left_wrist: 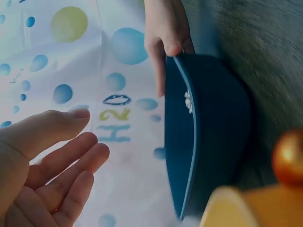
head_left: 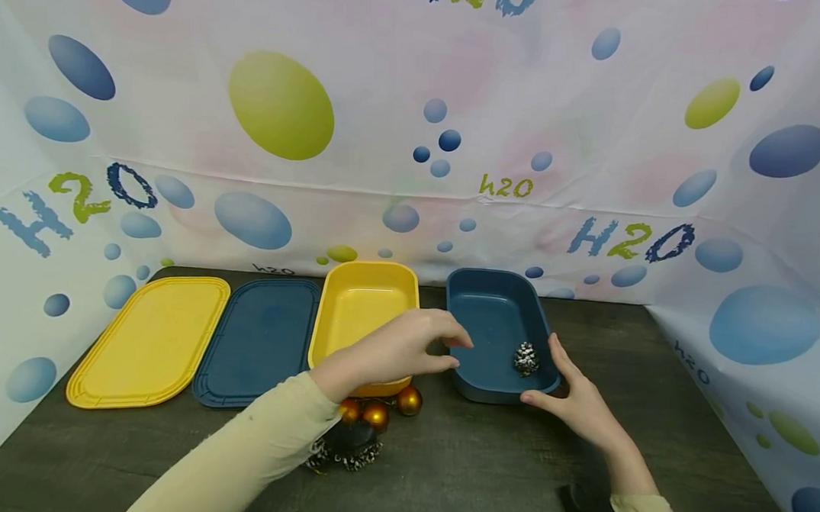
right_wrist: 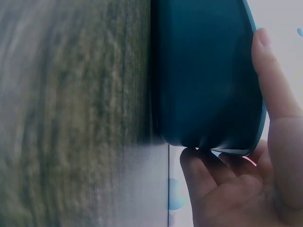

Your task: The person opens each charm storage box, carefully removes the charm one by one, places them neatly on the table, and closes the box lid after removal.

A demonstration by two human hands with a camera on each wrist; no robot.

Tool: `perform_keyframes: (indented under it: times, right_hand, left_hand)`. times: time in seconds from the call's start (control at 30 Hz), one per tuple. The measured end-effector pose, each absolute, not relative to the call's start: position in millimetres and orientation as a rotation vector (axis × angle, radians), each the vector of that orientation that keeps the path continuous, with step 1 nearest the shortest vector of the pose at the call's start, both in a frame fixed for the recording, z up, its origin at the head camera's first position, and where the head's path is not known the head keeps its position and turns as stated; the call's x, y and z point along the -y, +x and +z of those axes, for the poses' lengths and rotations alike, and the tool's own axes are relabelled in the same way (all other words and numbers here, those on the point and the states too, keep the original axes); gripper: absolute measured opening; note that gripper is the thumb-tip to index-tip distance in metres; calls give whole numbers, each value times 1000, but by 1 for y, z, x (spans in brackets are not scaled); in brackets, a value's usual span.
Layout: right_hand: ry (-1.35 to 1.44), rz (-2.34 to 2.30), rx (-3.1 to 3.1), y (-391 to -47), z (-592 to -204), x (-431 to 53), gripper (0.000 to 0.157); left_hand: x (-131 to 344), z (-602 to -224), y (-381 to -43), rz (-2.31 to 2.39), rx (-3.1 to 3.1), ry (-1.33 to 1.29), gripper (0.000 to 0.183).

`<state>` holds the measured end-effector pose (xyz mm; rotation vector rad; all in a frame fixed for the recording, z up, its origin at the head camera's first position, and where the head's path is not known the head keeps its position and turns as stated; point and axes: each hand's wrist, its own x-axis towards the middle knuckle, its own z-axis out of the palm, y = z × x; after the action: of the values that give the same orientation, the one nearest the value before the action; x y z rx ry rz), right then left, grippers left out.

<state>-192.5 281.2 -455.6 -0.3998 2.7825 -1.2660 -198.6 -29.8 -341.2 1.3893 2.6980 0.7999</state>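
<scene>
In the head view a blue plastic box (head_left: 492,332) stands on the table with a small white-tipped pine cone (head_left: 526,359) inside, near its right wall. My right hand (head_left: 578,401) grips the box's near right corner, thumb at the front and fingers along the right side. The right wrist view shows this hand (right_wrist: 236,184) against the box wall (right_wrist: 203,80). My left hand (head_left: 409,344) is held over the gap between the boxes, fingers loosely bent and apart. Nothing lies in the left hand (left_wrist: 52,170) in its wrist view.
Left of the blue box stands a yellow box (head_left: 370,285), partly behind my left arm. Farther left lie a blue lid (head_left: 258,341) and a yellow lid (head_left: 152,344). Several shiny orange balls (head_left: 410,401) and frosted pine cones (head_left: 363,459) are near my left forearm. A patterned curtain (head_left: 360,132) hangs behind.
</scene>
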Motion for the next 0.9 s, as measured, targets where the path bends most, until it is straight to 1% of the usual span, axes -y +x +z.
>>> perform_keyframes:
  times: [0.2,0.43,0.57,0.73,0.9]
  right_hand:
    - [-405,-1288,-2768,-192,-456,-281,104]
    - [-412,-1301,-2762,-192,-457,-281,102]
    - [-419,-1302,-2762,-193,-456,-281,102]
    - [-424,-1314,-2749,-193,-454,-282,101]
    - [-430,-1323,-2747,-191,-451,-282,101]
  left_hand:
    - [-7,-352,-215,865,-2650,1330,33]
    - [-37,-368,-226,1035,-2624,1248,33]
    - [-50,-378,-231,1163,-2604,1158,33]
    - [-67,-389,-234,1287,-2582,1015,37]
    - [-82,-403,-237,1368,-2602,927,41]
